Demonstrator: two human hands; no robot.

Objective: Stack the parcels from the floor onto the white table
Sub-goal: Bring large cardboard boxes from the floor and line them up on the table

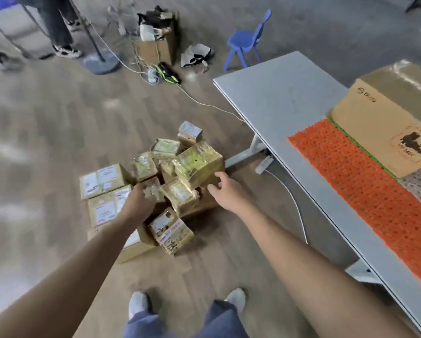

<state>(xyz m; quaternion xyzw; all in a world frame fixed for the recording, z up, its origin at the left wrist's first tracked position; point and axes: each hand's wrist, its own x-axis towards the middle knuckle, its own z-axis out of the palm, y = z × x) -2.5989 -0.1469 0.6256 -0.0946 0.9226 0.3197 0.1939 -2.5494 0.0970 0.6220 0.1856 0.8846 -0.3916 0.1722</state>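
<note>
A heap of several brown cardboard parcels (pixel 153 189) lies on the wooden floor, most wrapped in shiny tape or bearing white labels. The largest taped parcel (pixel 198 165) sits at the heap's right. My right hand (pixel 225 191) hovers open just below that parcel, fingers spread beside its near corner. My left hand (pixel 141 198) reaches into the middle of the heap and its fingers close on a small taped parcel (pixel 153 190). The white table (pixel 282 93) stands to the right, its near end bare.
On the table lie an orange perforated mat (pixel 365 181) and a large cardboard box (pixel 385 115). A white cable (pixel 292 198) runs under the table's edge. A blue child's chair (pixel 247 41), an open box of clutter (pixel 156 35) and another person's legs (pixel 56 28) stand farther back.
</note>
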